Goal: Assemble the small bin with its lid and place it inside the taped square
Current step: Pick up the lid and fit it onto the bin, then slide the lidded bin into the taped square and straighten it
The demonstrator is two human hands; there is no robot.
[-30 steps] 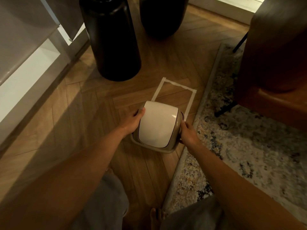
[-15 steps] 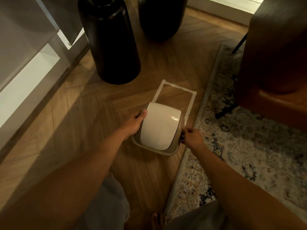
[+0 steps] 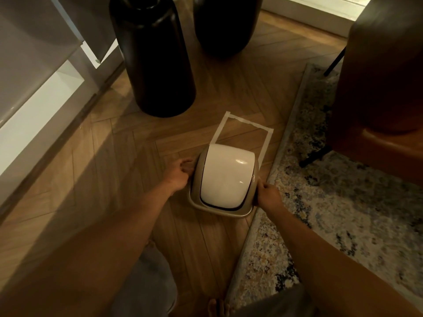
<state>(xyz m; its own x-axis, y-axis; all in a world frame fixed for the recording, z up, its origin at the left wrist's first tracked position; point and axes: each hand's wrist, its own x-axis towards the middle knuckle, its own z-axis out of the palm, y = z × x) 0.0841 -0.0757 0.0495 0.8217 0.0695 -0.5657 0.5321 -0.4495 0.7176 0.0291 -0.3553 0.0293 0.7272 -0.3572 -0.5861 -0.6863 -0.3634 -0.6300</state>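
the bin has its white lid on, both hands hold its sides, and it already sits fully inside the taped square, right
Not quite. The head view shows the bin, white lid on, held by the left hand and right hand, but only reaching the near edge of the taped square, not fully inside.

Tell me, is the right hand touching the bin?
Touching. The head view shows the right hand pressed against the small bin's right side, with no gap.

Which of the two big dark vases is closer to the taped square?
The left tall black vase, whose base stands just beyond the taped square's far left corner. The other dark vase stands further back, near the top of the view.
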